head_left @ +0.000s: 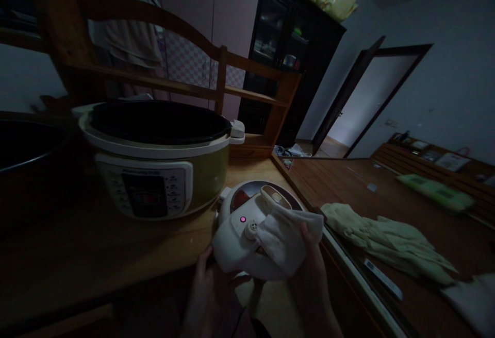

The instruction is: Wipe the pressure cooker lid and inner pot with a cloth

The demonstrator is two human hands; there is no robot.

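Centrally, a white appliance lid (232, 245) is at the front edge of the wooden table (116, 255), just beside the cooker, with its near end projecting past the edge. The left hand (207, 276) is partly curled, its thumb and fingers gripping the near left side of the lid. The right hand (312, 258) is folded over a white cloth (288, 237), thumb uppermost; the remaining fingers are largely hidden. The cloth drapes over the right portion of the lid. The lid is tilted toward the person and carries a pink round indicator (243, 219), a round valve (252, 229), a beige handle (275, 197) and a glossy dark inset. Both forearms enter from the bottom of the view, left of center and right of center respectively, and reach forward with the hands on opposite sides of the lid. To the left, the green and white cooker (211, 175) stands upright and uncovered, with a dark inner pot (162, 121) and a front control panel (147, 193). A second dark vessel (23, 168) stands at the far left. Behind the table runs a wooden rail (154, 80); beyond it stands a black cabinet (263, 70). On the right, a pale green garment (382, 240) lies near a white elongated object (382, 279).
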